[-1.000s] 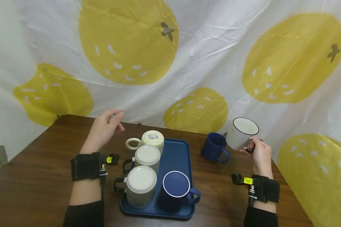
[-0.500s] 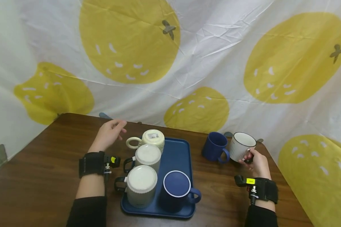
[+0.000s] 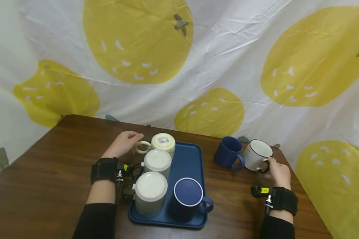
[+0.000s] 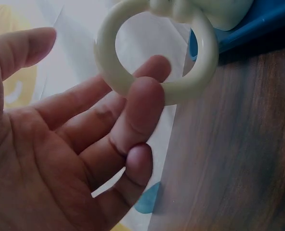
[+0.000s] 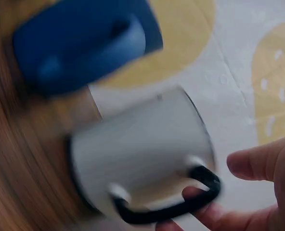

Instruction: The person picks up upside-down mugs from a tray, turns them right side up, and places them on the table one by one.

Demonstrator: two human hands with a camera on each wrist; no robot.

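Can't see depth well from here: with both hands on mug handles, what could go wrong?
The white mug stands close beside the blue mug; the right hand, fingers at its black handle, might knock them together. The left hand hooks the cream mug by its ring handle; lifting could bump the neighbouring upside-down mug.

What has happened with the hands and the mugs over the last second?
The right hand has lowered the white black-rimmed mug onto the wooden table, beside the dark blue mug; a finger remains in its handle. The left hand came down and hooked the cream mug's ring handle. The four mugs on the blue tray stayed put.
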